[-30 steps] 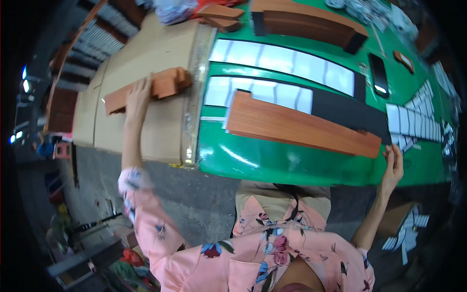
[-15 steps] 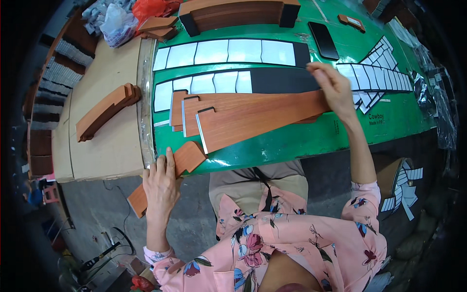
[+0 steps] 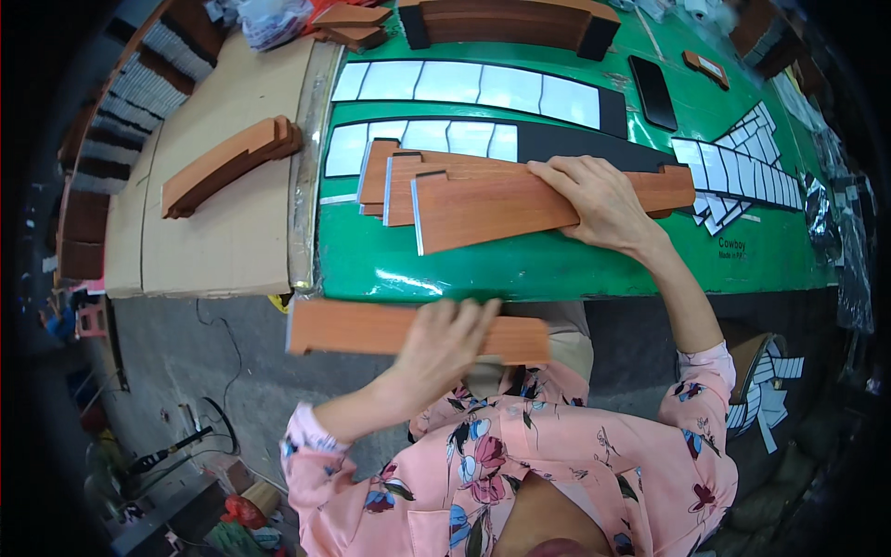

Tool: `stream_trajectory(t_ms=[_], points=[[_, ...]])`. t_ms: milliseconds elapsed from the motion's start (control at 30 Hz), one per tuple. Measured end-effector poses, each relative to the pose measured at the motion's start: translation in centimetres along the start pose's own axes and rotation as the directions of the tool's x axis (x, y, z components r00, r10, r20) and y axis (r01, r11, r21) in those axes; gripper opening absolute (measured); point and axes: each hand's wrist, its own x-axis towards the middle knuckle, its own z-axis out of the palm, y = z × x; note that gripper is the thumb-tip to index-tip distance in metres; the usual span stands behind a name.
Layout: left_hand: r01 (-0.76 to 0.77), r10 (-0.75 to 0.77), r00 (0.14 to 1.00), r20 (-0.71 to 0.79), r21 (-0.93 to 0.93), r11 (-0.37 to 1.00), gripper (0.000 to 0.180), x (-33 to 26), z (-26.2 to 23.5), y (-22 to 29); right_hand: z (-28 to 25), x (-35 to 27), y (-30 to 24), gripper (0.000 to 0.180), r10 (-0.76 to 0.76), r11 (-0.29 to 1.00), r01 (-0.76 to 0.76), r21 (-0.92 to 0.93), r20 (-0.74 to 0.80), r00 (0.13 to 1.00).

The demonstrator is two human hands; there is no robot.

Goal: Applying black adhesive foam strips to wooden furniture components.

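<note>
In front of the table's near edge, my left hand [image 3: 444, 348] grips a brown wood-grain panel [image 3: 348, 325], held almost level, its fingers closed over the upper side. Above the table my right hand [image 3: 603, 200] lies across the top of several overlapping wood-grain panels [image 3: 492, 209], fingers along the far edge and thumb at the near edge of the topmost one. These panels are fanned out, with notched, dark-edged left ends. Behind them lies a black strip with white backing squares [image 3: 445, 146], partly covered. A second such strip [image 3: 510, 88] lies farther back.
On the cardboard [image 3: 223, 84] at left rests a small stack of curved brown pieces [image 3: 232, 167]. A black phone [image 3: 652, 91], a curved brown block [image 3: 506, 26] and a pile of white-backed strips [image 3: 738, 167] occupy the green tabletop [image 3: 520, 278]. A bin [image 3: 761, 381] stands beyond the right edge.
My left hand has lifted its panel off the table edge, moved right and turned it level. My right hand has shifted left from the panels' right end onto their middle.
</note>
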Motion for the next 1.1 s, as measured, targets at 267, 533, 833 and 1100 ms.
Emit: stream_trajectory(t_ms=[267, 533, 833, 1100], points=[[-0.140, 0.150, 0.985, -0.089, 0.113, 0.984, 0.050, 10.2, 4.6, 4.6, 0.7, 1.9, -1.7, 0.076, 0.082, 0.996, -0.085, -0.025, -0.115, 0.990], [-0.058, 0.053, 0.978, -0.202, -0.016, 0.998, 0.044, 14.9, 8.4, 6.1, 1.1, 3.8, -2.6, 0.087, 0.014, 1.000, -0.013, 0.025, -0.048, 0.999], [0.073, -0.149, 0.683, -0.716, -0.136, 0.988, 0.029, 8.1, 2.8, -2.9, -0.3, 7.7, 7.3, 0.029, 0.075, 0.975, -0.133, 0.176, 0.303, 0.950], [0.227, -0.217, 0.763, -0.609, -0.061, 0.972, 0.023, 8.1, 3.6, -7.0, 5.1, 11.5, 8.4, 0.032, -0.118, 0.969, -0.036, 0.245, 0.584, 0.803]])
